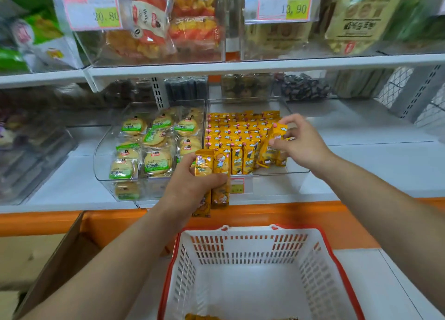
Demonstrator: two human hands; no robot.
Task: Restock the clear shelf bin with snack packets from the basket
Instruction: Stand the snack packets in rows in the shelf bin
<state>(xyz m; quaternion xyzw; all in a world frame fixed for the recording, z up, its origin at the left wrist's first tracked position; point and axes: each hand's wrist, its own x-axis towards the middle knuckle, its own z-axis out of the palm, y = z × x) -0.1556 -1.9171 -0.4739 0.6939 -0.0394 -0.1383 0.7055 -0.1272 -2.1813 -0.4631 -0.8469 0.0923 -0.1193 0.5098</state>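
Now our right hand (299, 140) pinches a yellow packet (273, 146) over the clear bin (297, 169); left hand (192, 184) grips spare packets (220, 172). Best we slot it upright beside the rows.

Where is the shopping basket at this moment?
In the head view, the white basket with a red rim sits low and right of centre, just below the orange shelf edge, with a cardboard box to its left.

In front of me the white metal shelf (361, 156) carries two containers near its front edge: a clear plastic bin (277, 183) of yellow snack packets (231, 131) and, just left of it, a clear plastic tub (103, 187) of green-labelled round biscuit packs (156, 162).
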